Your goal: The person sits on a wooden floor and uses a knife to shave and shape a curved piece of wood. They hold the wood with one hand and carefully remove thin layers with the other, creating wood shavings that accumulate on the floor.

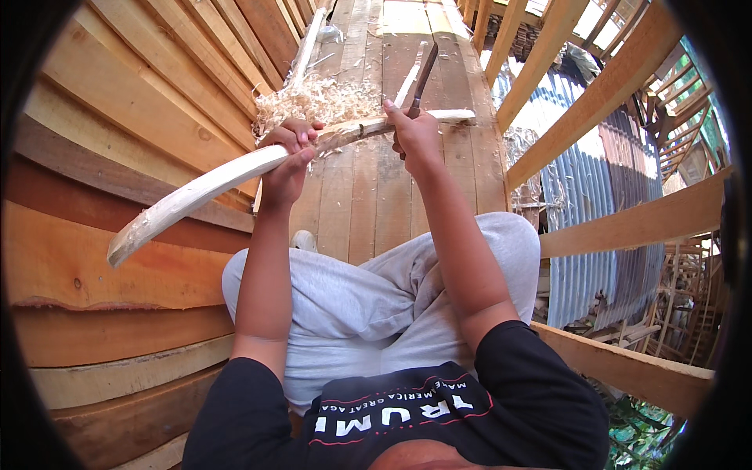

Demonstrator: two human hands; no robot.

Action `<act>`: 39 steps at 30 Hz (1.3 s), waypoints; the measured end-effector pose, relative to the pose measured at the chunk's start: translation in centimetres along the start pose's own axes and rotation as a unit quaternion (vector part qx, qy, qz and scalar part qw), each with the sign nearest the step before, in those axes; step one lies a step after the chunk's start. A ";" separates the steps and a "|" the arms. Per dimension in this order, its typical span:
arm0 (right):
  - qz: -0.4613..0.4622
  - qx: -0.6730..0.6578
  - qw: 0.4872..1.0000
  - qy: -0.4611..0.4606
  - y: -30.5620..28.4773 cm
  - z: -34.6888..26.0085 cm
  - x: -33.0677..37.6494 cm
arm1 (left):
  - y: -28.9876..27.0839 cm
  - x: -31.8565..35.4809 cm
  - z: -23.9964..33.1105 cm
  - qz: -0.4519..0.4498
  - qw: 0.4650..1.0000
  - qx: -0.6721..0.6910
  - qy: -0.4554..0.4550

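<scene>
A long, curved, peeled wooden stick lies crosswise in front of me, its thick end low at the left. A darker, bark-coloured patch shows along its middle. My left hand is closed round the stick left of that patch. Farther right, my right hand grips a knife by its handle. The long dark blade points up and away from me. That fist is at the stick's right part; whether it touches the wood I cannot tell.
Curly wood shavings are heaped on the plank floor beyond my left hand. Pale wood strips lie farther off. A plank wall stands close at left. Wooden rails line the right side, with corrugated metal sheets beyond.
</scene>
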State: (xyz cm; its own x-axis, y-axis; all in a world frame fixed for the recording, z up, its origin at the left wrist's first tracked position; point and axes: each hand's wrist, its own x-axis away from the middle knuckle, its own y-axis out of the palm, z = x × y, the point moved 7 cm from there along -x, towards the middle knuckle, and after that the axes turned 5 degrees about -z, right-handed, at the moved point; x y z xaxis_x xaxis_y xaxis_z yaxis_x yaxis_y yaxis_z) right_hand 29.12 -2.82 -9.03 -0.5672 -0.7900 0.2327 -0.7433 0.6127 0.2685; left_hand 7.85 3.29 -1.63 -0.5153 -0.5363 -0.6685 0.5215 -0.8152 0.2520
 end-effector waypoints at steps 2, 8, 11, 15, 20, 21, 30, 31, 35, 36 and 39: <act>-0.007 -0.040 0.999 -0.003 0.2 0.4 -0.1 | -0.2 0.1 -0.1 0.009 1.000 0.010 -0.007; -0.028 -0.117 0.993 -0.004 0.3 0.9 -0.1 | -0.5 -0.1 -0.2 0.019 1.000 0.013 -0.009; -0.056 -0.087 0.995 0.007 -0.1 0.8 -0.4 | -0.6 -0.2 -0.2 0.018 1.000 0.009 -0.007; -0.001 0.184 0.970 -0.159 -2.0 -1.4 -1.5 | -0.3 -0.1 -0.2 0.010 1.000 0.004 -0.004; 0.121 0.362 0.871 -0.308 -3.8 -6.1 1.0 | -1.3 0.2 -0.3 0.032 0.999 0.020 -0.012; 0.106 0.348 0.866 -0.342 -3.8 -6.3 0.8 | -1.4 0.1 -0.4 0.031 0.999 0.019 -0.013; -0.312 0.500 0.801 0.101 -8.6 0.1 -0.4 | -2.3 0.5 -0.5 0.055 0.998 0.036 -0.026; -0.318 0.570 0.747 0.129 -9.8 1.8 -1.1 | -2.1 0.4 -0.7 0.056 0.997 0.041 -0.030; -0.301 0.663 0.661 0.183 -9.6 8.3 -2.3 | -2.0 0.2 -0.4 0.059 0.997 0.042 -0.032; -0.310 0.665 0.657 0.172 -8.4 9.0 -2.0 | -2.1 0.4 -0.3 0.060 0.997 0.039 -0.032; -0.306 0.642 0.703 0.025 -7.8 11.4 -4.6 | -1.3 0.1 -0.9 0.051 0.997 0.049 -0.027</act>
State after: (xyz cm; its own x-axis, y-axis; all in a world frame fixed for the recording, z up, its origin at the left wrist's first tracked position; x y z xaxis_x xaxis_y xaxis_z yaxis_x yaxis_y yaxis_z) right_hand 33.46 -4.17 -22.87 -0.0127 -0.8762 0.4818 -0.5680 -0.3902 -0.7246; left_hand 7.72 4.50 -2.65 -0.5004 -0.6272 -0.5968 0.5062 -0.7712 0.3860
